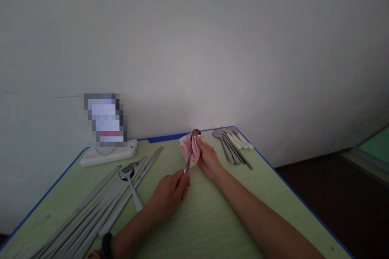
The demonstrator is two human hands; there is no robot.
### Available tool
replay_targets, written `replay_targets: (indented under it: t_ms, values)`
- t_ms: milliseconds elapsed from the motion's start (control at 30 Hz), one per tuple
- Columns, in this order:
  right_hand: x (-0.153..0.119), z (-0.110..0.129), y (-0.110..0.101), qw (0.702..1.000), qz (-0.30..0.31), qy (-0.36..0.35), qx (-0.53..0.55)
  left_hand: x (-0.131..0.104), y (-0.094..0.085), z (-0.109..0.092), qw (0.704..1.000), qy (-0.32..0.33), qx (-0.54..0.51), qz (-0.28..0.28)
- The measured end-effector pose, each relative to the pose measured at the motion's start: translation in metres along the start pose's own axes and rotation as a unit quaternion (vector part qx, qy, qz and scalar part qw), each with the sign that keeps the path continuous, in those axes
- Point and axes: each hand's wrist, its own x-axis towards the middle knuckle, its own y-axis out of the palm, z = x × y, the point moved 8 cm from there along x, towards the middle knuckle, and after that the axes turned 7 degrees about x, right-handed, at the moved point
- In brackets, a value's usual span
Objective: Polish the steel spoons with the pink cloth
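My left hand (174, 188) is closed round the handle of a metal spoon (189, 161), which points up and away from me. Its bowl end rises above a folded pink cloth (186, 146). My right hand (209, 158) pinches that cloth against the spoon just below the bowl. Left of my left hand lie several table knives (100, 202) side by side. Another spoon (133, 190) lies across them, its handle partly hidden by my left forearm.
Beyond my right hand, several spoons (226, 147) lie in a group with some white-handled cutlery (240, 141). At the back left a blurred phone (106, 119) leans upright on a white stand (109, 154). The green table (200, 226) has a blue edge and meets a wall (194, 48).
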Motion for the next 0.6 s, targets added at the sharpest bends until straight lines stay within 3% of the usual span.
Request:
replay_targets:
  t_ms: [133, 400, 600]
  values:
    - [-0.001, 0.006, 0.0, 0.998, -0.012, -0.054, -0.017, -0.001, 0.001, -0.003, 0.999, 0.006, 0.033, 0.008]
    - [-0.01, 0.005, 0.014, 0.972, 0.059, -0.057, -0.221, 0.001, -0.003, 0.003, 0.996, -0.03, -0.088, -0.005]
    - [-0.012, 0.004, 0.018, 0.981, 0.053, -0.056, -0.18, 0.002, -0.004, 0.002, 0.995, -0.022, -0.098, -0.02]
